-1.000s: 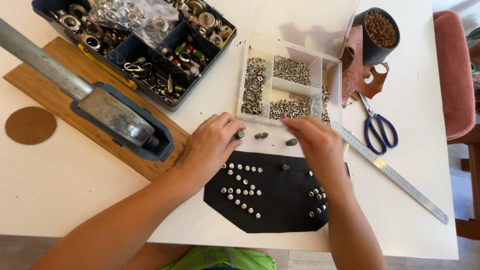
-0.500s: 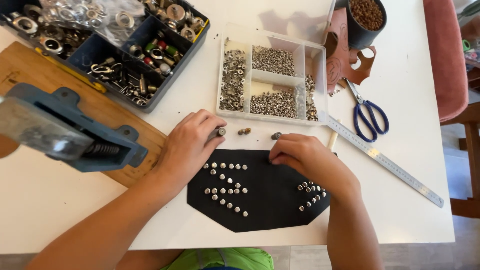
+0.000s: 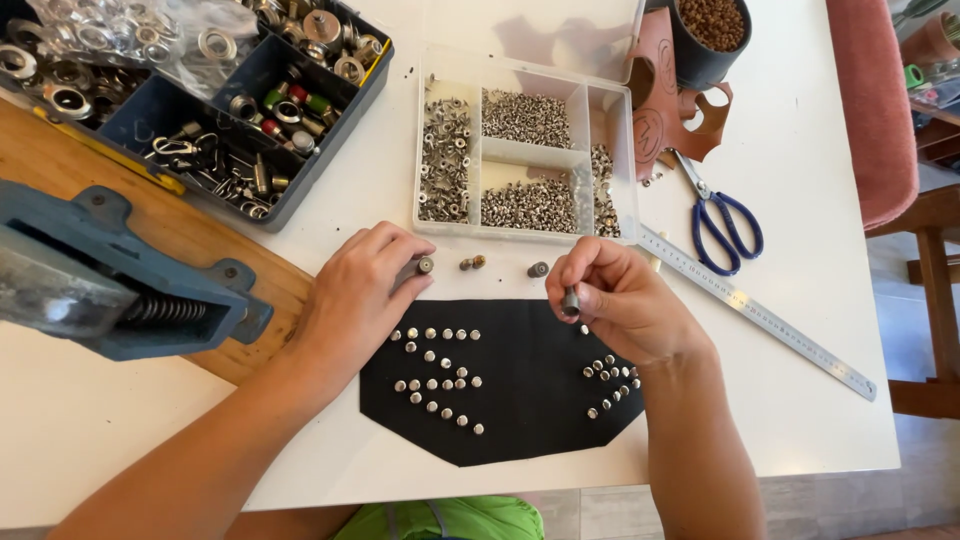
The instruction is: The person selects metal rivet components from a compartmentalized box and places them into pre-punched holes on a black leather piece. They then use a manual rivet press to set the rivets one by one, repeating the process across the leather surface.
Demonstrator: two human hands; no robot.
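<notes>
Our right hand (image 3: 625,300) has lifted a small dark metal die (image 3: 571,300) off the white tabletop (image 3: 780,180) (pinched at fingertips), while our left hand (image 3: 360,300) still grips another metal die (image 3: 422,266) above the studded black leather piece (image 3: 520,400).

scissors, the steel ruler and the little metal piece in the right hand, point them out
scissors (image 3: 728,222), head view, on the blue handle loops
steel ruler (image 3: 760,313), head view, mid-length of the strip
little metal piece (image 3: 571,299), head view, its dark barrel between the fingertips of the right hand (image 3: 622,300)

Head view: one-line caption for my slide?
Left hand and right hand each pinch a small metal die above studded black leather on a white table.
</notes>
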